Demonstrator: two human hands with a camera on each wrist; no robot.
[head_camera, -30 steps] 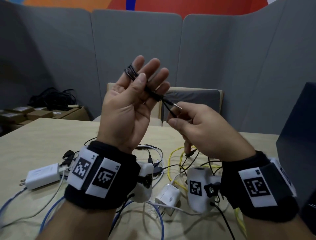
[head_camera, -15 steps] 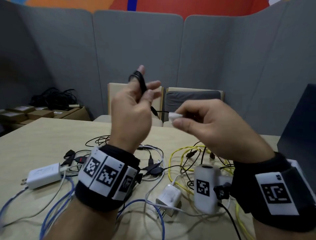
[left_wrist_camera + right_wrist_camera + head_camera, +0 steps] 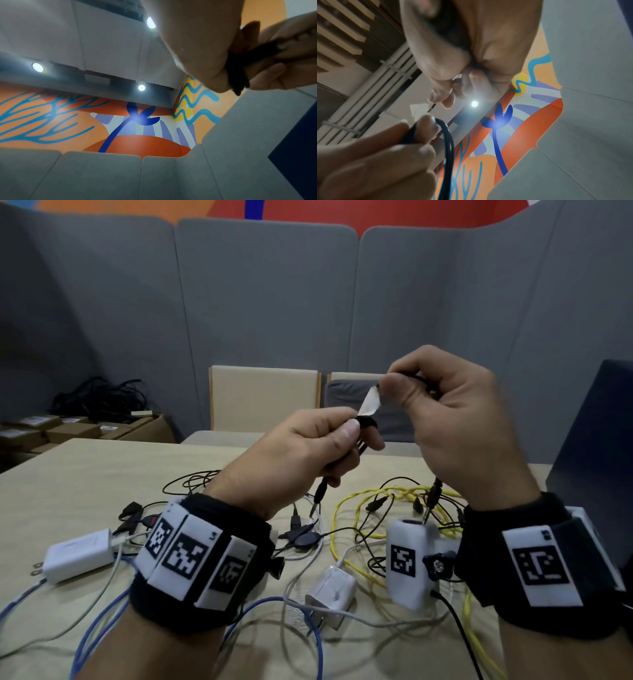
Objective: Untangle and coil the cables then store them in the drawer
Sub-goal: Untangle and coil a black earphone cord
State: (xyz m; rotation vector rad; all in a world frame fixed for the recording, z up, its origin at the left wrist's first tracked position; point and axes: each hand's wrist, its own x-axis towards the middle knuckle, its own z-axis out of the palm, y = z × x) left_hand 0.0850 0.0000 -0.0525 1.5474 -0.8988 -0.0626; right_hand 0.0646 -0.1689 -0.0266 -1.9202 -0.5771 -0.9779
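Black cable coiled; tie going on.

My left hand (image 3: 301, 446) has dropped from fingers-up to a pinch round the coiled black cable (image 3: 363, 428) at centre frame, above the table (image 3: 102, 474). My right hand (image 3: 455, 419) now pinches a white strip (image 3: 370, 402) touching it, probably binding it for the unseen drawer.

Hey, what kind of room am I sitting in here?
Probably an office meeting nook: grey padded partition panels enclose a light wooden table, with cushioned chairs opposite and a colourful wall mural above.
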